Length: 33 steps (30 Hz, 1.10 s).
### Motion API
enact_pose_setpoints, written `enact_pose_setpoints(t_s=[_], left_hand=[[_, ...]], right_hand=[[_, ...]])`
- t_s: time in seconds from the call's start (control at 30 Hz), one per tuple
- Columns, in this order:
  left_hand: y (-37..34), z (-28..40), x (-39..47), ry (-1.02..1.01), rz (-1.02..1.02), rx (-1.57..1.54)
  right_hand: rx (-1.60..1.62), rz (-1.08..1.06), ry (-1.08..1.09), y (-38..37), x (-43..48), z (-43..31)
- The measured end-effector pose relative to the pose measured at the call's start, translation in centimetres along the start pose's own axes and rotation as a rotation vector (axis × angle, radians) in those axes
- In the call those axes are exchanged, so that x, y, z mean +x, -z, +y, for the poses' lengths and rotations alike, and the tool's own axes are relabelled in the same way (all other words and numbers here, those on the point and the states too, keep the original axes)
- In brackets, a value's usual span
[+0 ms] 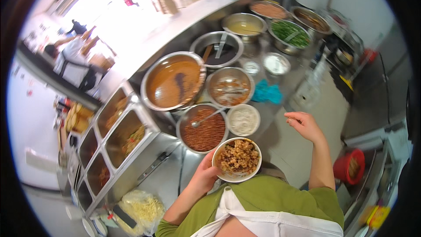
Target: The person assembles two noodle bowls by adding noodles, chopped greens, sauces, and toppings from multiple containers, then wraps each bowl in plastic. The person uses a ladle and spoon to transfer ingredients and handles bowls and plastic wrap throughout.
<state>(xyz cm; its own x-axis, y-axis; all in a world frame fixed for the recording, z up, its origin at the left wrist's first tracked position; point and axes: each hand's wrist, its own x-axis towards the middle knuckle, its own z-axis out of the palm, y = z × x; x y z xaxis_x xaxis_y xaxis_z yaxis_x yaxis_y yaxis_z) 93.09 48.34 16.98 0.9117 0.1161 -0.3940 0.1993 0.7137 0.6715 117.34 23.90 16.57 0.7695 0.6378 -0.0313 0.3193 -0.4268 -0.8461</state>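
My left hand (206, 173) grips the rim and side of a white bowl (223, 176) filled with brown crumbly food, close to my body. Out to the right my right hand (304, 125) hangs over the floor, fingers slightly bent and apart, holding nothing. Just beyond the held bowl are a white bowl with white powdery contents (243, 120) and a metal bowl of reddish-brown food (204, 130) with a metal spoon in it. Behind them stand a metal bowl with food remnants (230, 86) and a large metal basin of orange-brown sauce (174, 80).
Further back sit metal bowls of dark liquid (218, 47), yellowish liquid (245, 26) and chopped greens (290, 34). A teal cloth or bag (267, 92) lies on the counter. At left are metal food trays (126, 138) and bagged noodles (141, 207). A red bucket (353, 166) stands right.
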Motion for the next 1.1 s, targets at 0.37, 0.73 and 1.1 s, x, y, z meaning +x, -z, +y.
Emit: enact_pose_setpoints(t_s=[0.37,0.73,1.1], left_hand=[[-11.3,-13.9,18.3,0.207,-0.047,-0.172],[-12.6,-15.1,32.2,-0.13,0.309,-0.01],[-11.8,-15.7,38.3,-0.308,0.65,-0.255]], right_hand=[[-0.1,0.262,-0.301,16.7,-10.9,16.9],[0.007,0.044,-0.298,25.4,-1.1,24.0],[0.086,-0.08,-0.437,30.0,12.7,39.3]])
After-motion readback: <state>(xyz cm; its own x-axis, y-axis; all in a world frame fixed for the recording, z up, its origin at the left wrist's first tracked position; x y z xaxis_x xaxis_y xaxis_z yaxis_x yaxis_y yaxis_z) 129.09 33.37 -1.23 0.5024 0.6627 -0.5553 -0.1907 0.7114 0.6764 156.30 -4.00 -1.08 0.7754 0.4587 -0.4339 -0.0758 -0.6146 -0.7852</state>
